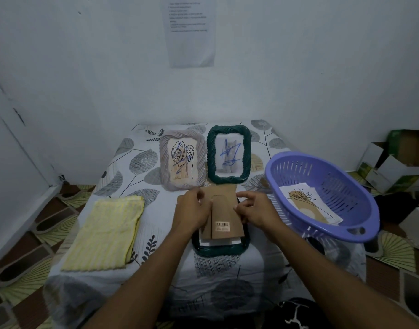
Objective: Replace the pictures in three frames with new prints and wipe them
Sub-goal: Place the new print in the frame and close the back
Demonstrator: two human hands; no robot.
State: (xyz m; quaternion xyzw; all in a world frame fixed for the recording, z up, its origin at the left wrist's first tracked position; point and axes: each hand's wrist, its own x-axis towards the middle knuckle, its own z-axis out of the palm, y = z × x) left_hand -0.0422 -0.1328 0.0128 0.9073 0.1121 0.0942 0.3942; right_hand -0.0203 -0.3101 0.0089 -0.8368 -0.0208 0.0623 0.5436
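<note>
A dark green frame (219, 250) lies face down at the table's middle. Its brown cardboard backing (223, 214), with a barcode sticker, is tilted up out of it, and a white sheet edge shows beneath. My left hand (194, 210) grips the backing's left edge. My right hand (251, 210) pinches its right edge. Behind stand a pale grey frame (182, 160) with a leaf drawing and a second dark green frame (229, 154) with a cat picture, both scribbled with blue pen. New prints (308, 204) lie in the purple basket (360, 198).
A folded yellow cloth (106, 231) lies at the table's left. The basket sits on the right edge of the leaf-patterned tablecloth (132, 162). Cardboard boxes (393, 160) stand on the floor at the right. A paper sheet (191, 32) hangs on the wall.
</note>
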